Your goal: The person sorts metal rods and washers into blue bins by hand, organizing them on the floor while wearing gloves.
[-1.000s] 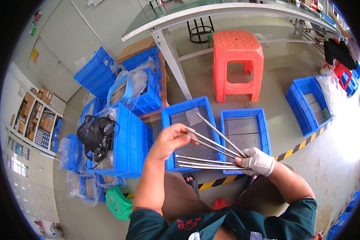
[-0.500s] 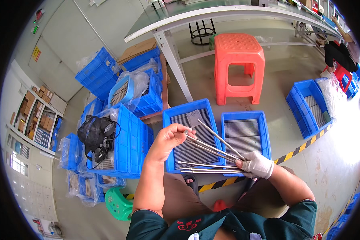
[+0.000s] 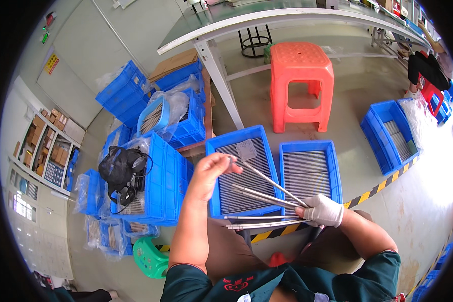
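Middle rods [image 3: 265,197] dipped below left fingers [image 3: 224,163] (bare).

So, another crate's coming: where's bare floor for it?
Bare floor lies past the striped tape, right of the gloved right hand, and between the coral stool and crate to its right. Stacked crates and a green stool crowd the left.
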Demonstrator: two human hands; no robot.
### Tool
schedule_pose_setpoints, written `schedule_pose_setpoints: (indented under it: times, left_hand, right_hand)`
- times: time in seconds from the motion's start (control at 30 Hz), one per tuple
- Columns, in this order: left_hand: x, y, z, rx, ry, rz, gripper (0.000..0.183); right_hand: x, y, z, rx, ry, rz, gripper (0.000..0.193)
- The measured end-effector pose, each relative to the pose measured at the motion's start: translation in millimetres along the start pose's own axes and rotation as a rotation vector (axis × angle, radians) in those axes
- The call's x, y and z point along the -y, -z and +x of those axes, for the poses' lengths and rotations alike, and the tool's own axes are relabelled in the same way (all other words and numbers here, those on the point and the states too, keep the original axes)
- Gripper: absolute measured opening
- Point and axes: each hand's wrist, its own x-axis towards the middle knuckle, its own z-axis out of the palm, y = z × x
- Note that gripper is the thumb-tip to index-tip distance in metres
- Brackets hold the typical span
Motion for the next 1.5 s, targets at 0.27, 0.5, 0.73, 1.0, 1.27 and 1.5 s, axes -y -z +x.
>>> schedule_pose_setpoints:
  times: [0.27,0.5,0.73,1.0,1.27,1.5]
  left_hand:
    - [5,-4,2,0.197,0.049,-0.061,0.029]
    - [-1,-22,-2,0.361,0.1,-0.163,0.022]
    - [4,13,4,0.002,-0.007,-0.13,0.022]
    - [-10,-1,-11,-0.185,0.059,-0.228,0.032]
    - [-13,-17,-20,-0.193,0.045,-0.139,0.031]
    - [-7,-18,-30,-0.299,0.118,0.008,0.029]
  right_hand:
    - [-15,-4,8,0.114,0.111,0.042,0.038]
    - [-16,-3,6,0.258,0.032,0.246,0.037]
    - [-21,8,-1,0.097,0.051,0.04,0.031]
    - [-30,61,-8,-0.942,0.493,-0.64,0.024]
    - [-135,93,56,-0.804,-0.318,-0.856,0.033]
    - [-204,96,137,-0.546,-0.416,-0.808,0.033]
